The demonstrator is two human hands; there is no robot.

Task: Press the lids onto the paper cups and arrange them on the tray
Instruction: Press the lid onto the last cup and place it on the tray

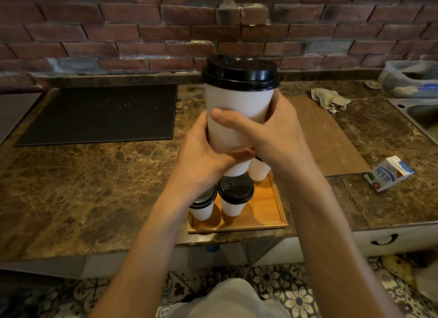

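Note:
I hold a tall white paper cup (237,104) with a black lid (240,73) upright in the air above the wooden tray (267,213). My left hand (206,151) wraps its lower left side and my right hand (267,132) wraps the right side, thumb across the front. On the tray stand lidded white cups: one at the front left (202,205), one beside it (234,196), and another (259,172) partly hidden behind my right wrist. My hands cover the far part of the tray.
A black mat (102,113) lies on the marble counter (83,187) to the left. A wooden board (324,137) and a crumpled rag (329,100) lie to the right, with a milk carton (388,173), a sink (422,118) and a plastic container (410,78) farther right. A brick wall backs the counter.

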